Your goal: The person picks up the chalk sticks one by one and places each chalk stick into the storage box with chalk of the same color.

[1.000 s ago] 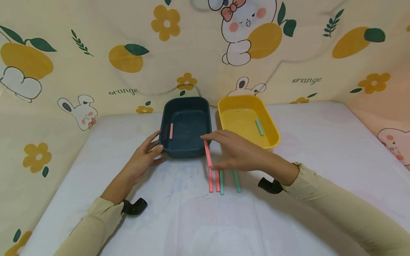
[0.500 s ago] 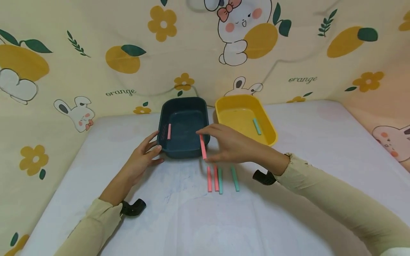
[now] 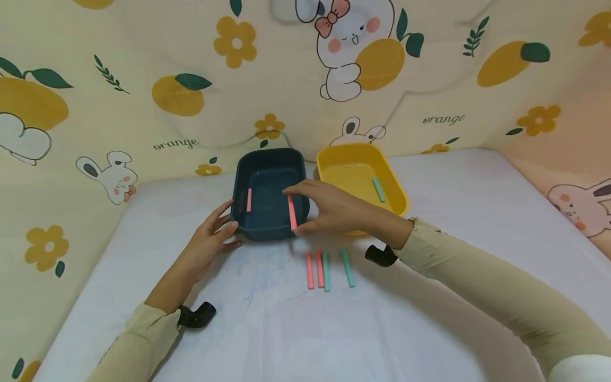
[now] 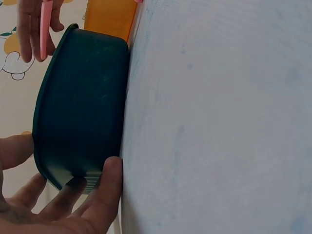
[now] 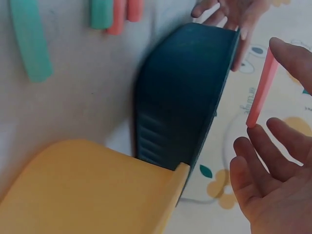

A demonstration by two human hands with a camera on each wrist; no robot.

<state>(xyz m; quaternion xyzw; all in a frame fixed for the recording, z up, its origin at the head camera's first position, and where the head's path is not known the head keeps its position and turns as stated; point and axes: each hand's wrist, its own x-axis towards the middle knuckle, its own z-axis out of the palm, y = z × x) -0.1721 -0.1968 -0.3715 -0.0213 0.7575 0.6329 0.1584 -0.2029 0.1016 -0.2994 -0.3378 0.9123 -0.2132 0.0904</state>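
My right hand [image 3: 334, 209] pinches a pink chalk stick [image 3: 292, 212] by its two ends, between thumb and fingertip, above the right part of the dark blue-green bin [image 3: 267, 234]. In the right wrist view the held chalk [image 5: 262, 90] shows along its whole length, outside the bin's rim line. My left hand [image 3: 206, 243] touches the bin's left side with spread fingers; the left wrist view shows the fingertips [image 4: 113, 168] against the bin's outer wall. One pink chalk stick [image 3: 249, 200] lies inside this bin, near its left wall.
To the right stands a yellow bin [image 3: 348, 172] holding a green chalk stick [image 3: 378, 190], partly behind my right forearm. In front of the bins lie two pink sticks [image 3: 310, 270] and two green sticks [image 3: 348, 268] on the white cloth [image 3: 286, 334]. A printed curtain [image 3: 267, 63] hangs behind.
My right hand has carried the pink chalk leftward and away from me, from the dark bin's front right corner to above the bin. The left hand stays at the bin's side.
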